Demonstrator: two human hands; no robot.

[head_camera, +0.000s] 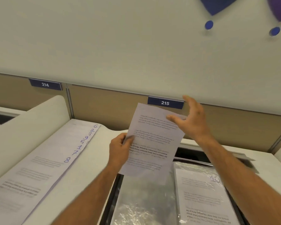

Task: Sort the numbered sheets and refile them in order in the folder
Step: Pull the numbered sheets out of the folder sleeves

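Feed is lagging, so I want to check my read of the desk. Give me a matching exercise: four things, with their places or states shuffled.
Things:
1. held sheet
2. fanned sheets
3. sheet marked 10
4. right hand

States:
A. spread on the desk at left, handwritten numbers showing
B. inside a plastic sleeve of the open folder, right page
C. fingers spread, gripping nothing
D. pinched at its left edge by the left hand, raised above the folder

Pairs: 1-D, 2-A, 3-B, 4-C

A white desk [91, 176] carries fanned numbered sheets [44, 164] and an open folder [146, 197].
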